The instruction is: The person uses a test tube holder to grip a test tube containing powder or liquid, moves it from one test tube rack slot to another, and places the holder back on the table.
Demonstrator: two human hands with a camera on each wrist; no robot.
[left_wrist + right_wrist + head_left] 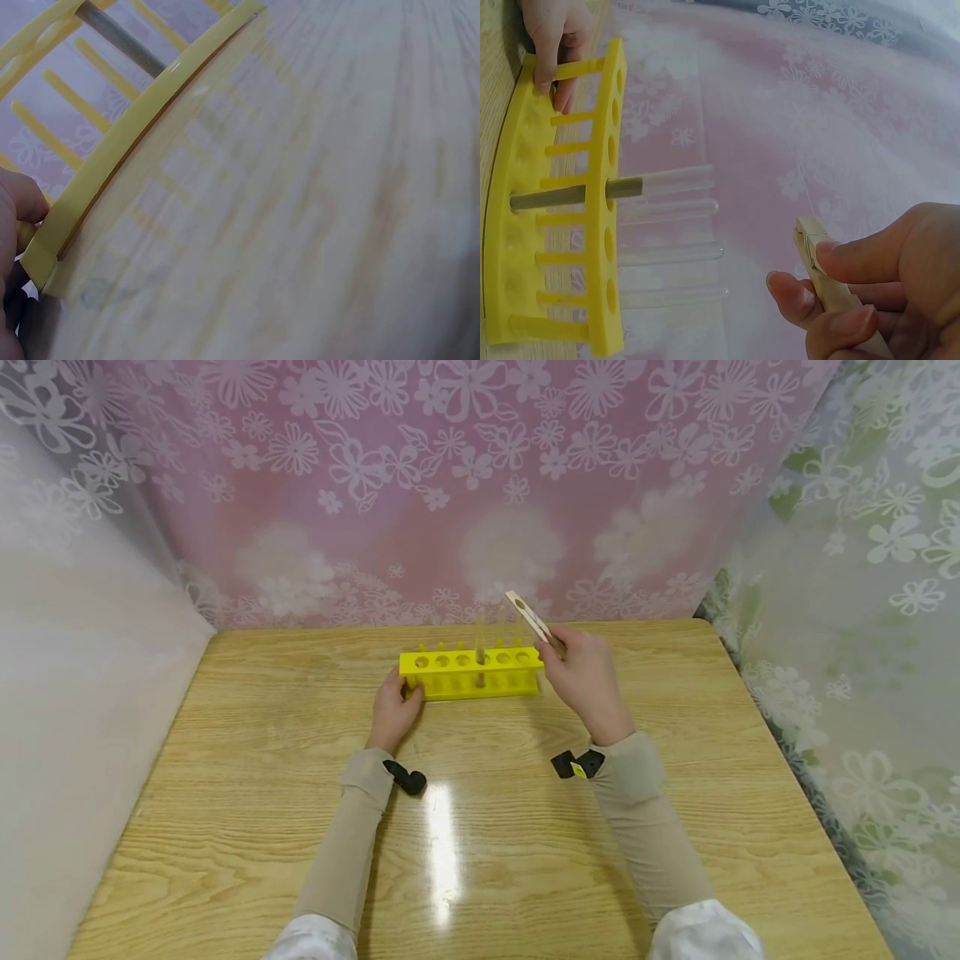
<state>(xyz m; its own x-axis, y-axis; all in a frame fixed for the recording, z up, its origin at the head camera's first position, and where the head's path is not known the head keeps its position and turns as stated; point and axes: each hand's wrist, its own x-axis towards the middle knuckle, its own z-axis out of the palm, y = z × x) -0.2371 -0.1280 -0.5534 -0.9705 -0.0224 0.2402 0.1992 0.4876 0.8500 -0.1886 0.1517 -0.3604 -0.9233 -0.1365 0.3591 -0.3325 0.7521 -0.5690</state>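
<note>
A yellow test tube rack (442, 671) stands on the table, and my left hand (393, 710) grips its left end, thumb in front. One test tube (547, 198) stands upright through a middle hole, its lower part filled with something dark greyish. Three clear tubes, such as this test tube (671, 255), sit upside down along the back of the rack. My right hand (588, 681) holds a wooden test tube clamp (527, 614) above the rack's right end. In the right wrist view, the clamp's tip points toward the tubes, apart from them, with nothing in it.
The wooden table (270, 793) has a bright reflection in front of the rack. A pink flowered curtain (420, 543) hangs behind it; pale sheets (847, 635) close off both sides. Dark wrist cameras (408, 777) sit on both forearms.
</note>
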